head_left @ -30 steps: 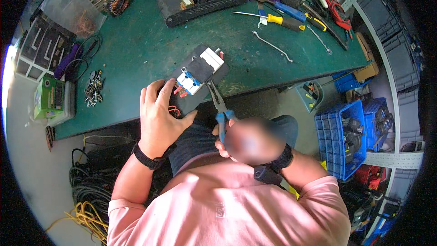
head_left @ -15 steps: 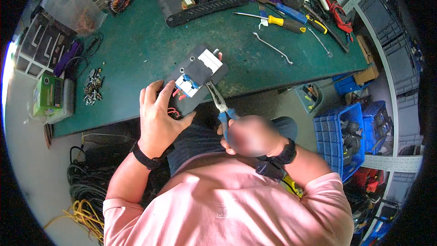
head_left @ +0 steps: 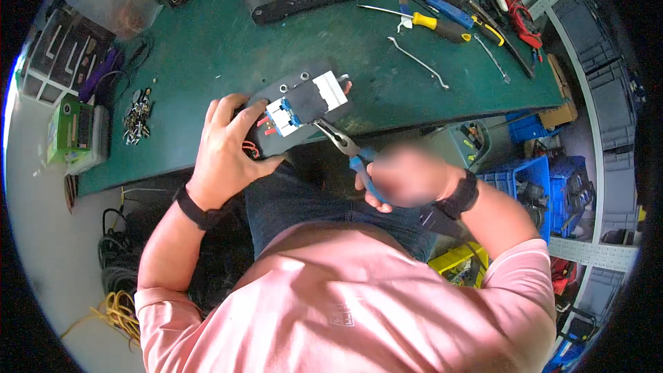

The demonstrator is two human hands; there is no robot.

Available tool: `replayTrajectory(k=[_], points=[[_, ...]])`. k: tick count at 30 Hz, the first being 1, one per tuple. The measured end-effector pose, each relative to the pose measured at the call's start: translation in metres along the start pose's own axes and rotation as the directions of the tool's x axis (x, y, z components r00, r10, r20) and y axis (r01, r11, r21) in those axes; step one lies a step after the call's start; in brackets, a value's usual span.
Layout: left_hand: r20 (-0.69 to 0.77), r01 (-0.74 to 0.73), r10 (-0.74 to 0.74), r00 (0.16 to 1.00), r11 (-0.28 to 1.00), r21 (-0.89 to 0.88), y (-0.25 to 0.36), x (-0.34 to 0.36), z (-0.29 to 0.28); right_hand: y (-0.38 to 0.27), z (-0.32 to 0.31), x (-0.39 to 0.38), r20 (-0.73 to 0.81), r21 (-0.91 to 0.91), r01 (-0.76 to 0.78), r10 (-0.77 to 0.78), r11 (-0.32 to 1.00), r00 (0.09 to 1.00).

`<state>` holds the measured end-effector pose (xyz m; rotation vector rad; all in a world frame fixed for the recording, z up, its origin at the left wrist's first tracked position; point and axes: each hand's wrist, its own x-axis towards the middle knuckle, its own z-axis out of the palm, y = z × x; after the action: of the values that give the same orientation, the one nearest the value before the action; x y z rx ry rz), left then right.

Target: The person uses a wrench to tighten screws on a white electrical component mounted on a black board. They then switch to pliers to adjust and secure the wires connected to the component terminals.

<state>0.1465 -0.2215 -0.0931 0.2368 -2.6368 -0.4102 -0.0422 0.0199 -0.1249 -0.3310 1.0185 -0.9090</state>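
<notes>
A dark flat plate [head_left: 276, 144] lies at the near edge of the bench, partly overhanging it. On it sit a white block [head_left: 331, 90], a black block and a white-and-blue terminal block [head_left: 282, 116] with red leads. Two bolts with nuts [head_left: 284, 88] stand along its far side. My left hand [head_left: 226, 148] grips the plate's left end, thumb below and fingers above. My right hand [head_left: 411, 176], smeared in the picture, is closed around blue-handled pliers [head_left: 343, 141]. Their jaw tips meet the plate's near edge beside the black block; whether they pinch anything is too small to tell.
Farther back lie a black vented housing [head_left: 318, 1], a yellow-handled screwdriver [head_left: 425, 21] and wrenches [head_left: 418, 62]. A pile of screws [head_left: 138, 117] and a green box [head_left: 71, 128] are at left. Blue crates [head_left: 518, 186] stand right, below bench height.
The pliers and my right hand have shifted right and slightly away from me, the pliers now lying more slantwise. The plate has turned a little clockwise, with my left hand still on it.
</notes>
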Motion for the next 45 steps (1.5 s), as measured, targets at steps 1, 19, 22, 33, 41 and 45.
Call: replayTrajectory(k=[1,19,22,33,41,45], points=[[0.014,-0.028,0.028,1.000,1.000,-0.008,-0.005,0.003,-0.001,-0.003,-0.004,-0.002,0.004,-0.029,-0.016,0.016,0.999,1.000],[0.015,0.012,-0.011,1.000,0.998,-0.060,-0.011,0.005,0.002,0.024,0.022,0.017,0.196,0.301,0.067,-0.130,0.951,0.972],[-0.007,0.014,-0.015,1.000,0.998,-0.065,-0.011,0.003,0.003,0.031,0.033,0.024,0.166,0.360,0.144,-0.215,0.922,0.962],[-0.106,0.145,-0.138,0.985,0.988,0.061,0.018,-0.010,0.011,0.043,0.055,0.041,0.164,0.603,0.167,-0.326,0.780,0.931],[-0.121,0.225,-0.210,0.970,0.965,0.132,0.034,-0.012,0.012,0.045,0.074,0.055,0.078,0.646,0.273,-0.418,0.713,0.905],[-0.132,0.224,-0.208,0.969,0.966,0.126,0.034,-0.012,0.013,0.044,0.069,0.053,0.073,0.643,0.282,-0.424,0.712,0.903]])
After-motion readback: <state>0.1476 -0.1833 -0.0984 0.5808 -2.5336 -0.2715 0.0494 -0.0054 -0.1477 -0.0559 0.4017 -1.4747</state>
